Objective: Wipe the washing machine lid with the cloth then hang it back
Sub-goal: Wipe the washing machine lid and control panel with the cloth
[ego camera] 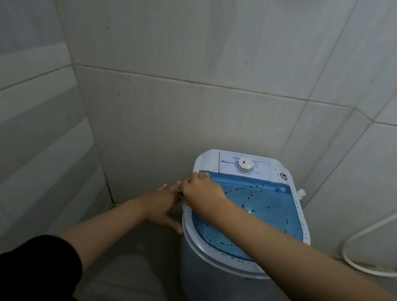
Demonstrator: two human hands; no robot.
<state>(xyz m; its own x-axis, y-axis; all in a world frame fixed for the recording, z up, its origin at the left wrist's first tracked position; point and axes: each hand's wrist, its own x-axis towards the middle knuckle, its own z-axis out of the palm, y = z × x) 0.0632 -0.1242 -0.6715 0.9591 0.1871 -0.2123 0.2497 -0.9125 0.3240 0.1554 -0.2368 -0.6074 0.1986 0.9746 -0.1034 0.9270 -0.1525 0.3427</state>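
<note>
Head: right hand on lid

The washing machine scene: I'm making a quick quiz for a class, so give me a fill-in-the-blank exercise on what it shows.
1. The lid of the washing machine is translucent and coloured ____.
2. The right hand rests at the lid's ____ edge, as the camera sees it.
3. The round white dial sits on the control panel ____ the lid, towards the wall.
4. The left hand is beside the machine, and no ____ for wiping is visible in either hand.

Missing words: blue; left; behind; cloth
</note>
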